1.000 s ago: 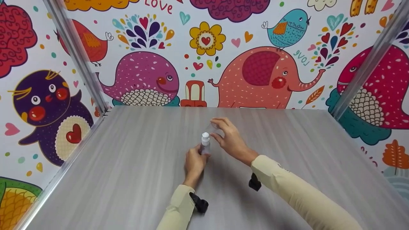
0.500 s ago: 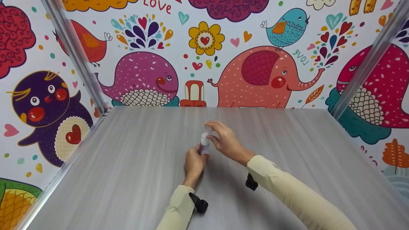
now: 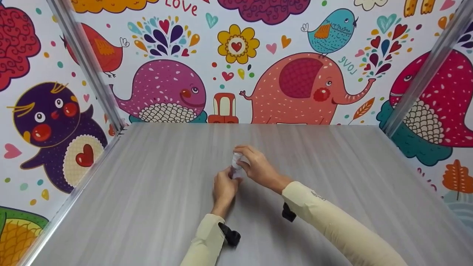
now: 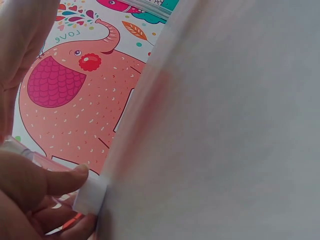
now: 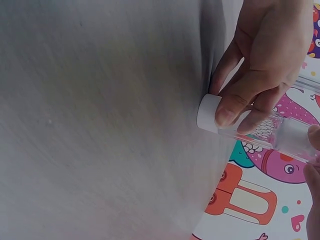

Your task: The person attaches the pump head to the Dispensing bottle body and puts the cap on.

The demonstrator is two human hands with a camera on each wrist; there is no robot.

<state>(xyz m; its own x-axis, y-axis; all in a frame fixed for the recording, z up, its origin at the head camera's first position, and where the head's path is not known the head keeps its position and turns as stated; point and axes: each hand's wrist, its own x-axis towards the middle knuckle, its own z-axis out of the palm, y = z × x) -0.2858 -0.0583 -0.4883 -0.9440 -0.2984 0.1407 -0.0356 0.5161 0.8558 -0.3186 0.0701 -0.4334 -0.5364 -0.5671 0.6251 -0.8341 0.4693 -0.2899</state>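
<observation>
My left hand [image 3: 225, 187] grips a small clear bottle [image 5: 209, 112] by its lower part. A white band rings the base, which stands right at the tabletop in the right wrist view. Above it, my right hand [image 3: 259, 167] pinches a clear cap [image 3: 236, 156] between thumb and fingers. The cap sits over the bottle's white top, in line with the body. In the left wrist view, the thumb of the left hand [image 4: 30, 185] lies along the bottle beside the white base [image 4: 92, 196]. Much of the bottle's body is hidden behind the fingers.
A grey wood-grain table [image 3: 155, 177] spreads under both hands. Behind it stands a wall [image 3: 236, 81] printed with cartoon animals. Metal posts [image 3: 92, 70] rise at the back corners. Black wrist cameras [image 3: 232, 236] hang below the cream sleeves [image 3: 332, 218].
My right hand has moved left and down, bringing the clear cap from beside the bottle onto its white top. The left hand and the bottle have stayed in place.
</observation>
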